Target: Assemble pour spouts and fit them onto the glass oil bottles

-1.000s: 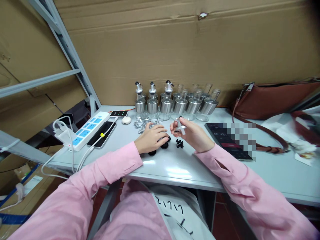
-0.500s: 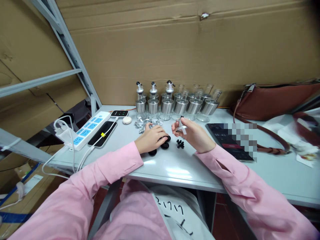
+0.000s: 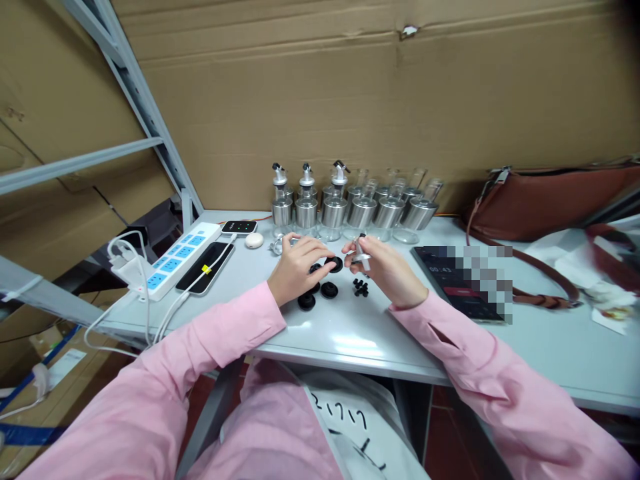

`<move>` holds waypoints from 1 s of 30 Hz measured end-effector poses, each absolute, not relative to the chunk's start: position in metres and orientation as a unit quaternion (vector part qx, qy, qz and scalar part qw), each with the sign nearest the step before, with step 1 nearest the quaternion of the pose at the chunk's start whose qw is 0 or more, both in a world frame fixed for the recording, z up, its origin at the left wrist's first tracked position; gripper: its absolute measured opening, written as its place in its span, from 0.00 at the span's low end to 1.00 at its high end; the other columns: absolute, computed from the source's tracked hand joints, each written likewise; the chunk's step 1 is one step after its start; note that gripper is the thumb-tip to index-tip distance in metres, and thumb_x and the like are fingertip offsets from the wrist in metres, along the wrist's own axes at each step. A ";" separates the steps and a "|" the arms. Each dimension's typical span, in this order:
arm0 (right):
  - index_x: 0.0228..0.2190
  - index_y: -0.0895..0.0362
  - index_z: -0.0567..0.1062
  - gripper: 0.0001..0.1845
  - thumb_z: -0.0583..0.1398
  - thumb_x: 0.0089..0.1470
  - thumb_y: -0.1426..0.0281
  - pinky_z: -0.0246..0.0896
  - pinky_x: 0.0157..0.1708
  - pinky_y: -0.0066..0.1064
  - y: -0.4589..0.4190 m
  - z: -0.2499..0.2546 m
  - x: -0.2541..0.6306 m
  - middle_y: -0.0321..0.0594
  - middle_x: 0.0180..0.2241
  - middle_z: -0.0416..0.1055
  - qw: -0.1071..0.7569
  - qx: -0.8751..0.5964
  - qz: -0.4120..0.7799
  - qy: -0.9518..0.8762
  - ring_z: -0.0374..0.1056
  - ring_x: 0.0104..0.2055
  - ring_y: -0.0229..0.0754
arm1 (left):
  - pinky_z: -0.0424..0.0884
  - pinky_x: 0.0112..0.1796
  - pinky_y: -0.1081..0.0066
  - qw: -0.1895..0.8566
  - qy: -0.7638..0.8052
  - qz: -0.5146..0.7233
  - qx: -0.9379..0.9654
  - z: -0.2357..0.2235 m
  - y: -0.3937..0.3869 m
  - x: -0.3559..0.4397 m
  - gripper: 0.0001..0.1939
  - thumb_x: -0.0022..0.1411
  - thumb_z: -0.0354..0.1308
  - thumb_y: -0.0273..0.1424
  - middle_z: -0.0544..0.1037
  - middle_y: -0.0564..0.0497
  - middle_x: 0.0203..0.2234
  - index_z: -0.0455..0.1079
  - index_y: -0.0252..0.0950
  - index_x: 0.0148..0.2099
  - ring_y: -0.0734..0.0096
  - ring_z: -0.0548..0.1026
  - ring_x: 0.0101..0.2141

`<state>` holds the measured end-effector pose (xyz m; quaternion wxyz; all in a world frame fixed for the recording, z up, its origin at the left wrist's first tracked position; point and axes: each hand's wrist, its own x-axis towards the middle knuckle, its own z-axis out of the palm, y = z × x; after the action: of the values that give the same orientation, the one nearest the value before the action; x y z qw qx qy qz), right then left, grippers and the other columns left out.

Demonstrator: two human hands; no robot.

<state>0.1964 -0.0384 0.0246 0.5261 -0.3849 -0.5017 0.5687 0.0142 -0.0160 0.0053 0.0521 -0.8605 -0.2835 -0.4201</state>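
The black disc is between the hands, its left rim pinched by the left hand, the nearer one. From it, the silver spout is close by at 3 o'clock, clamped in the right hand, long axis running roughly 12 to 6 (black tip uppermost). Small black pieces lie at 4 o'clock on the worktop; bottles stand beyond at 12.

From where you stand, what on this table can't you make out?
In the head view:
Silver parts: partly behind the left hand.
Silver piece: partly covered by the right hand.
Small black pieces: too small to count.
Back-row bottles: mostly behind the front bottles.
Dark screen: right part pixelated.
Brown bag: cut off by the right edge.
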 end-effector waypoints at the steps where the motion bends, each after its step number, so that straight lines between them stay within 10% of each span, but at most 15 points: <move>1: 0.24 0.55 0.69 0.16 0.62 0.44 0.55 0.56 0.26 0.29 -0.038 0.024 0.196 0.38 0.34 0.67 0.528 -0.392 0.565 -0.499 0.63 0.30 0.36 | 0.53 0.47 0.61 0.059 -0.277 -0.430 -0.857 0.006 -0.016 0.014 0.07 0.63 0.54 0.34 0.79 0.53 0.34 0.70 0.37 0.38 0.70 0.75 0.38; 30: 0.27 0.56 0.70 0.17 0.63 0.45 0.55 0.63 0.30 0.31 -0.043 0.025 0.195 0.36 0.28 0.68 0.525 -0.320 0.580 -0.535 0.67 0.26 0.36 | 0.67 0.38 0.70 0.102 -0.178 -0.503 -0.839 0.007 -0.017 0.013 0.02 0.63 0.53 0.29 0.75 0.49 0.33 0.65 0.35 0.39 0.71 0.72 0.36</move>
<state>0.1950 -0.0432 0.0253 0.5247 -0.3197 -0.5349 0.5800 0.0134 -0.0170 0.0073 0.1017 -0.8395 -0.1779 -0.5033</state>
